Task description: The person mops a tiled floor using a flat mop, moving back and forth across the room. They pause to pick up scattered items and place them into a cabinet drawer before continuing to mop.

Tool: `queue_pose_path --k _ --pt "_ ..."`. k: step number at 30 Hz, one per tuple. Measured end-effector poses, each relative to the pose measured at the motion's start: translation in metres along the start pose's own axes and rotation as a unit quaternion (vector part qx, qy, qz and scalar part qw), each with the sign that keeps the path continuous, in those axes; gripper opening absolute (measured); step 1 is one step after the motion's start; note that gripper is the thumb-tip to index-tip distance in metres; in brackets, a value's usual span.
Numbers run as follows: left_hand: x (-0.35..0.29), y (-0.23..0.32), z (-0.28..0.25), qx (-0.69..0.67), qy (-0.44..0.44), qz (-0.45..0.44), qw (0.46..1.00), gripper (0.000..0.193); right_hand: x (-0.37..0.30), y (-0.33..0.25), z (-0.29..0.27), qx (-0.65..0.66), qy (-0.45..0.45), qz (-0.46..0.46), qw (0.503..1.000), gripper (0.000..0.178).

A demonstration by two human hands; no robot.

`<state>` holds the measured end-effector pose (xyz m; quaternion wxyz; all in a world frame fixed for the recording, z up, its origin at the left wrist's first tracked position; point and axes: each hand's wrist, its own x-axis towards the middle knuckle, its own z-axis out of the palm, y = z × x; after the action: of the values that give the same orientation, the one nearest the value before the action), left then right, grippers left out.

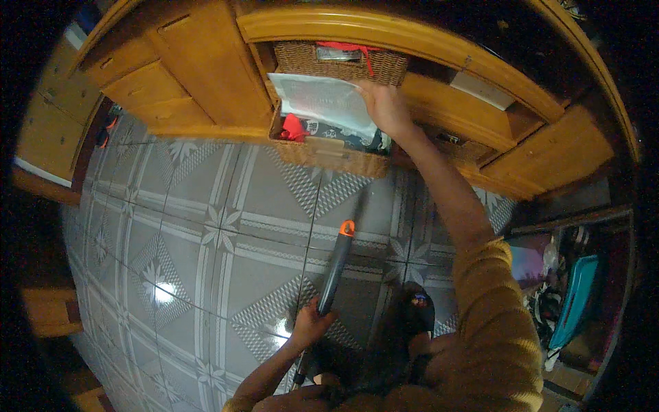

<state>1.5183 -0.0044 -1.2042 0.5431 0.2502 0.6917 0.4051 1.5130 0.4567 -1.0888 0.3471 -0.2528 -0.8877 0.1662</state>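
My left hand [312,326] is closed around a long dark grey tube with an orange end [336,264], held slanting above the floor. A thin rod with a black end comes out of the tube below the hand, so it resembles a hand pump, though its exact kind is unclear. My right hand [384,106] reaches forward and pinches the right edge of a pale, flat plastic packet [319,99]. That packet is tilted up over a pulled-out wicker basket [295,154]. In the basket lie a red item [295,128] and black-and-white patterned cloth [336,134].
Another wicker basket [302,58] sits just above, in the wooden cabinet [206,65]. At the right, an open compartment holds a teal flat thing [575,302] and clutter. Grey patterned tiles [199,275] cover the floor; my shoe [417,309] stands on them.
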Motion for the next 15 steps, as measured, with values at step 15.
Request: queue_pose_path --k 15 --pt "0.005 0.006 0.003 0.066 0.011 0.015 0.998 0.028 -0.018 0.070 0.080 0.085 -0.454 0.091 0.882 0.025"
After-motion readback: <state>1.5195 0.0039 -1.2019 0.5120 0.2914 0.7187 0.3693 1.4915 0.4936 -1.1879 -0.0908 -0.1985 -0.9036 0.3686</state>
